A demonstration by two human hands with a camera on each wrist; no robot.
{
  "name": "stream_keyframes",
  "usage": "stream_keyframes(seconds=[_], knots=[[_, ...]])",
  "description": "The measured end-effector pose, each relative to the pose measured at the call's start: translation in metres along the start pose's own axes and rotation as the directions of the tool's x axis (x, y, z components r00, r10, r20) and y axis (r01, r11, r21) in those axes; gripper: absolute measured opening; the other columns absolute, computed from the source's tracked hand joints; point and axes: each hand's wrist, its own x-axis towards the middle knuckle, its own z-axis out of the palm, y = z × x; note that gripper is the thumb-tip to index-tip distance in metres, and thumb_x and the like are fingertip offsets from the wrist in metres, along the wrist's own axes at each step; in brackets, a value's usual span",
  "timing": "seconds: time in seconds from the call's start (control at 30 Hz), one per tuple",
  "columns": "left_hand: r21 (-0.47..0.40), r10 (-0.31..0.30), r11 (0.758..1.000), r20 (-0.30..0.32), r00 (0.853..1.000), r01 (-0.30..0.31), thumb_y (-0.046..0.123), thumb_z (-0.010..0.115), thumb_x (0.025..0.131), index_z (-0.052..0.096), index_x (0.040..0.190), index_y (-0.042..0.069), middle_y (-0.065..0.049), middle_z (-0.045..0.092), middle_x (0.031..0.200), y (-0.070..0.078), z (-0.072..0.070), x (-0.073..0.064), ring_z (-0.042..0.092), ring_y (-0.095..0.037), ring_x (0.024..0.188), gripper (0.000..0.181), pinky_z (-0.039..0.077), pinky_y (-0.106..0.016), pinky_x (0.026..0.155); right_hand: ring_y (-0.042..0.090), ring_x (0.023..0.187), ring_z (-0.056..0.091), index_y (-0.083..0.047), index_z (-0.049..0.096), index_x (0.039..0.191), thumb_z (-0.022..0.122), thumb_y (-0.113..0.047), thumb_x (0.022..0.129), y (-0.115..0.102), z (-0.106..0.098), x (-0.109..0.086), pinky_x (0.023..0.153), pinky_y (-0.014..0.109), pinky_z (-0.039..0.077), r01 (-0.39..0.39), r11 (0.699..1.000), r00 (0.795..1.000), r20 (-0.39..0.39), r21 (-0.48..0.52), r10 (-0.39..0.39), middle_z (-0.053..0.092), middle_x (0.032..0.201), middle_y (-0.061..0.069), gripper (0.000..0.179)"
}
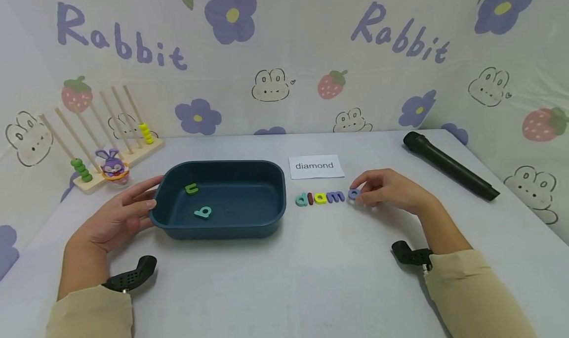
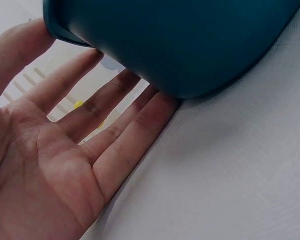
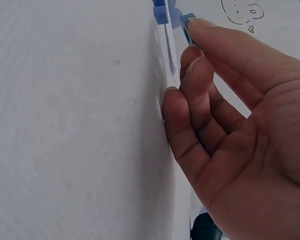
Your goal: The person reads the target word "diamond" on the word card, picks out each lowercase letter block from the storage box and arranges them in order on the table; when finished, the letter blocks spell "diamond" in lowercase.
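"Left hand (image 1: 122,214) is spread against the left end of the tray (image 1: 224,232), thumb at the rim. Right hand (image 1: 386,190) has the purple o (image 1: 351,195) pinched between thumb and index finger, just right of the purple m (image 1: 335,197). What would you worry about?"

"Mostly that pinch. It's a fingertip hold on a tiny piece, so if a finger rolls, I'd guess it tips or skids into the m. Then the tray — push too hard from the left and it could slide into the teal d (image 1: 305,198) and wreck the row."

"Fair. Is the o down on the table (image 1: 311,269) or hovering?"

"Can't tell — fingers cover part of it, and the right wrist view only gives a blue sliver by the thumb. Left fingertips are tucked behind the tray wall in the head view too."

"And the letters inside?"

"Yellow-green letter (image 1: 188,190) could be n or u, teal letter (image 1: 201,212) d, p, b or q, so easy to mix up against the diamond card (image 1: 316,172). Dark red letter (image 1: 310,198) in the row: i or l, no idea."
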Motion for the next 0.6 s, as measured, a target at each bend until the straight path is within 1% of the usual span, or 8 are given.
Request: stream_keyframes(seconds=[0.13, 0.23, 0.4, 0.5, 0.6], knots=[[-0.001, 0.004, 1.0, 0.004, 1.0, -0.004, 0.014, 0.051, 0.109, 0.031, 0.163, 0.026, 0.001, 0.037, 0.152, 0.0, 0.0001, -0.0001, 0.066, -0.008, 0.121, 0.059, 0.058, -0.029, 0.096, 0.022, 0.084, 0.056, -0.008, 0.068, 0.126, 0.076, -0.02, 0.093, -0.0016, 0.002, 0.001, 0.073, 0.03, 0.048, -0.004, 1.0, 1.0, -0.009, -0.021, 0.003, 0.06, 0.09, 0.006, 0.036], [0.007, 0.002, 1.0, 0.001, 1.0, -0.002, 0.014, 0.051, 0.108, 0.031, 0.163, 0.025, -0.001, 0.034, 0.154, 0.0, 0.001, 0.0001, 0.065, -0.007, 0.121, 0.06, 0.058, -0.029, 0.096, 0.022, 0.082, 0.056, -0.009, 0.069, 0.126, 0.076, -0.02, 0.092, -0.0015, 0.0035, 0.0025, 0.072, 0.031, 0.046, -0.02, 0.998, 1.0, -0.024, -0.054, 0.019, 0.06, 0.089, 0.006, 0.036], [0.01, 0.002, 1.0, 0.0, 1.0, -0.002, 0.015, 0.052, 0.108, 0.029, 0.164, 0.025, -0.005, 0.029, 0.16, 0.0005, 0.0018, 0.0008, 0.065, -0.007, 0.122, 0.061, 0.058, -0.029, 0.097, 0.021, 0.08, 0.055, -0.011, 0.07, 0.126, 0.077, -0.02, 0.092, -0.0017, 0.0052, 0.0057, 0.071, 0.031, 0.044, -0.04, 0.99, 0.998, -0.05, -0.135, 0.033, 0.06, 0.087, 0.005, 0.036], [0.0, 0.002, 1.0, -0.002, 1.0, -0.002, 0.015, 0.051, 0.109, 0.029, 0.164, 0.025, -0.005, 0.028, 0.161, 0.0005, 0.0012, 0.0004, 0.065, -0.007, 0.122, 0.061, 0.058, -0.029, 0.097, 0.022, 0.079, 0.055, -0.013, 0.071, 0.129, 0.075, -0.019, 0.093, -0.0033, 0.0067, 0.007, 0.069, 0.031, 0.044, -0.039, 0.986, 0.998, -0.049, -0.162, 0.031, 0.059, 0.086, 0.005, 0.036], [-0.004, 0.0, 1.0, -0.002, 1.0, 0.0, 0.014, 0.051, 0.109, 0.029, 0.164, 0.025, -0.005, 0.027, 0.161, 0.0003, 0.0007, 0.0004, 0.065, -0.007, 0.122, 0.061, 0.058, -0.028, 0.097, 0.022, 0.079, 0.055, -0.012, 0.068, 0.133, 0.074, -0.018, 0.093, -0.0052, 0.0083, 0.0069, 0.069, 0.031, 0.044, -0.043, 0.985, 0.998, -0.051, -0.168, 0.035, 0.059, 0.087, 0.006, 0.04]])
